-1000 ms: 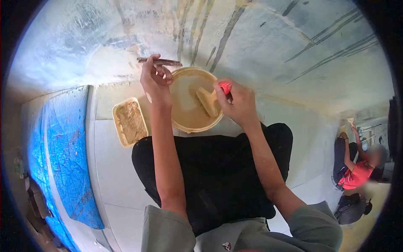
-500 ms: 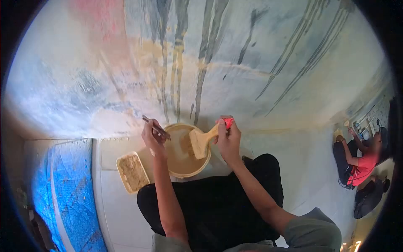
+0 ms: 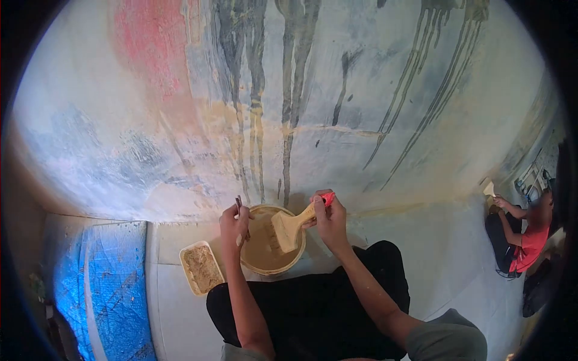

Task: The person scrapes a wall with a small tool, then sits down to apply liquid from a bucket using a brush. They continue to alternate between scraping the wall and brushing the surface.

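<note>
My right hand (image 3: 328,220) grips the red-tipped handle of a wide flat brush (image 3: 288,227), whose tan-coated bristles hang over a round bucket (image 3: 288,265) of tan paint. My left hand (image 3: 233,225) rests at the bucket's left rim and holds a thin dark stick (image 3: 239,204) that points upward. The bucket stands on the floor just beyond my knees, which are in black trousers (image 3: 313,307).
A rectangular tray (image 3: 201,269) of tan, grainy paste lies left of the bucket. A blue tarp (image 3: 99,289) covers the floor at left. A stained, streaked wall (image 3: 289,102) rises just beyond the bucket. Another person in a red shirt (image 3: 530,243) sits by the wall at far right.
The view has tilted up, showing more wall. My right hand has lifted the brush out of the paint. My left hand has turned the stick from level to upright.
</note>
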Tool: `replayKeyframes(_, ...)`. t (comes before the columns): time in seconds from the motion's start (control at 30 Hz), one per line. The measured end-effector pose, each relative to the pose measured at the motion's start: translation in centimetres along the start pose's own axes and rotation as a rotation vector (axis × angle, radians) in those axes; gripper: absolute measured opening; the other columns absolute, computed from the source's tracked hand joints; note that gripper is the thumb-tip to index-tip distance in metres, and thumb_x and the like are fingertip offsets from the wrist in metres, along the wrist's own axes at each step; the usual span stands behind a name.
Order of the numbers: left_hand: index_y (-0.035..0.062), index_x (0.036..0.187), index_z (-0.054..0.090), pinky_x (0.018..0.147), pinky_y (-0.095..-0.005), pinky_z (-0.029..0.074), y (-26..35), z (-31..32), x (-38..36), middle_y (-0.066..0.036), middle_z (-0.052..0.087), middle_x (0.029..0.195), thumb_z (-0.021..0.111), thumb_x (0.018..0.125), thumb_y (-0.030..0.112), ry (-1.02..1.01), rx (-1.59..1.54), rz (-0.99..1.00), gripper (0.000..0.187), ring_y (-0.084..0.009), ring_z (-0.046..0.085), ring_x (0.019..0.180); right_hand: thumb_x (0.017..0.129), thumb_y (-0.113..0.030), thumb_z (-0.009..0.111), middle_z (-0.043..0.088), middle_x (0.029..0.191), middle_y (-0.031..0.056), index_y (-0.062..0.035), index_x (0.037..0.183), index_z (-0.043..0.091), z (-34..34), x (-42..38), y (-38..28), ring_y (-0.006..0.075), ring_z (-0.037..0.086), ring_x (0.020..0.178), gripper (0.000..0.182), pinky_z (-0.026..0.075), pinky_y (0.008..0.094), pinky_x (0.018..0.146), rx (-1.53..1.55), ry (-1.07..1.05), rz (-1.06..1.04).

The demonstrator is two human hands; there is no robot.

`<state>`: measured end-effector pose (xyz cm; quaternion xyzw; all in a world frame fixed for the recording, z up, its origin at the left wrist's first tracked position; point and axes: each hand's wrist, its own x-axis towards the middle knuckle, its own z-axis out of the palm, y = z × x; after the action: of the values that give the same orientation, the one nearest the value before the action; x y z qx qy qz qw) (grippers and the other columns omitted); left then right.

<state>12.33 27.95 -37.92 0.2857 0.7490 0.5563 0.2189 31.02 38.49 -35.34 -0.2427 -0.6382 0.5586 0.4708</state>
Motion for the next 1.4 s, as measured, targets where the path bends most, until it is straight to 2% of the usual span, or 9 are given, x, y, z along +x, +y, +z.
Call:
replayKeyframes(0.07, -0.0015, 0.068, 0.062, 0.046, -0.0294, 0.042, -2.3, 0.3, 0.8, -0.006, 0.049, 0.046, 0.052, 0.083, 0.028, 0.028, 0.135, 0.088, 0.034, -0.0125, 0.054, 0.048, 0.094, -0.015, 0.049, 0.054, 0.079, 0.0037, 0.0006, 0.093, 0.051, -0.2, 0.1, 0.2, 0.0082, 0.058, 0.065, 0.016, 0.058, 0.0249, 0.054, -0.019, -0.02, 0.003)
replayKeyframes(0.23, -0.0003, 0.07, 0.06, 0.039, -0.0288, 0.04, -1.5, 0.5, -0.6, -0.004, 0.051, 0.051, 0.049, 0.085, 0.035, -0.365, 0.107, -0.177, 0.04, -0.0134, 0.051, 0.042, 0.092, -0.012, 0.052, 0.055, 0.08, 0.0044, 0.0005, 0.092, 0.052, -0.3, 0.3, -0.5, 0.009, 0.059, 0.071, 0.013, 0.059, 0.0259, 0.058, 0.044, -0.048, 0.024)
replayKeyframes(0.43, 0.0006, 0.073, 0.057, 0.038, -0.0283, 0.039, -1.8, 0.6, -0.3, -0.004, 0.05, 0.052, 0.047, 0.086, 0.036, -0.322, 0.061, -0.08, 0.039, -0.013, 0.05, 0.042, 0.089, -0.009, 0.056, 0.055, 0.079, 0.0044, -0.0004, 0.091, 0.051, -2.7, 1.1, -0.9, 0.0122, 0.062, 0.068, 0.01, 0.058, 0.0258, 0.059, -0.019, -0.276, 0.239)
replayKeyframes(0.6, 0.0015, 0.074, 0.057, 0.039, -0.029, 0.039, -2.4, 1.2, -0.2, -0.004, 0.05, 0.054, 0.047, 0.086, 0.034, -0.299, 0.095, -0.104, 0.036, -0.0133, 0.049, 0.043, 0.087, -0.012, 0.057, 0.058, 0.08, 0.0054, -0.0022, 0.095, 0.051, -5.1, 1.0, -1.6, 0.015, 0.066, 0.074, 0.014, 0.055, 0.0215, 0.069, -0.036, -0.606, 0.665)
replayKeyframes(0.93, -0.0036, 0.077, 0.054, 0.055, -0.0358, 0.04, -3.7, 2.2, 0.6, -0.01, 0.051, 0.059, 0.049, 0.085, 0.037, -0.286, 0.115, 0.064, 0.041, -0.0179, 0.05, 0.057, 0.082, -0.023, 0.06, 0.063, 0.076, 0.0057, -0.0008, 0.098, 0.062, -5.2, 0.4, -0.2, 0.0124, 0.065, 0.069, 0.028, 0.053, 0.0228, 0.062, -0.397, -0.872, 0.806)
replayKeyframes(1.03, -0.0047, 0.077, 0.054, 0.057, -0.0375, 0.04, -5.0, 2.5, 1.2, -0.014, 0.052, 0.06, 0.05, 0.084, 0.036, -0.296, 0.094, 0.114, 0.041, -0.0212, 0.053, 0.059, 0.08, -0.03, 0.062, 0.065, 0.079, 0.0095, -0.0009, 0.105, 0.061, -4.1, 0.1, 0.6, 0.0155, 0.064, 0.071, 0.038, 0.051, 0.0283, 0.06, -0.657, -0.851, 0.761)
replayKeyframes(1.1, -0.005, 0.078, 0.055, 0.057, -0.0383, 0.041, -5.6, 2.5, 1.3, -0.016, 0.054, 0.062, 0.051, 0.084, 0.035, -0.281, 0.063, 0.177, 0.041, -0.0229, 0.054, 0.059, 0.08, -0.032, 0.061, 0.065, 0.081, 0.0119, -0.0051, 0.107, 0.06, -3.3, -1.4, -1.0, 0.0231, 0.064, 0.074, 0.038, 0.049, 0.0356, 0.065, -0.894, -0.782, 0.282)
replayKeyframes(1.27, -0.0047, 0.076, 0.059, 0.059, -0.0432, 0.043, -5.5, 1.7, 2.9, -0.024, 0.057, 0.066, 0.055, 0.082, 0.041, -0.037, 0.126, 0.113, 0.046, -0.0321, 0.06, 0.063, 0.075, -0.033, 0.064, 0.064, 0.084, 0.0156, -0.0147, 0.114, 0.058, -1.4, -3.6, -1.0, 0.0316, 0.062, 0.08, 0.043, 0.049, 0.0408, 0.071, -1.034, -0.563, -0.191)
replayKeyframes(1.4, -0.0077, 0.072, 0.056, 0.057, -0.044, 0.043, -4.2, 0.3, 2.0, -0.026, 0.055, 0.064, 0.055, 0.081, 0.041, 0.06, 0.134, 0.115, 0.049, -0.0337, 0.058, 0.059, 0.077, -0.026, 0.061, 0.065, 0.086, 0.0157, -0.0178, 0.116, 0.058, 0.5, -5.5, -4.0, 0.0349, 0.062, 0.078, 0.039, 0.049, 0.0437, 0.069, -1.269, -0.595, -0.109)
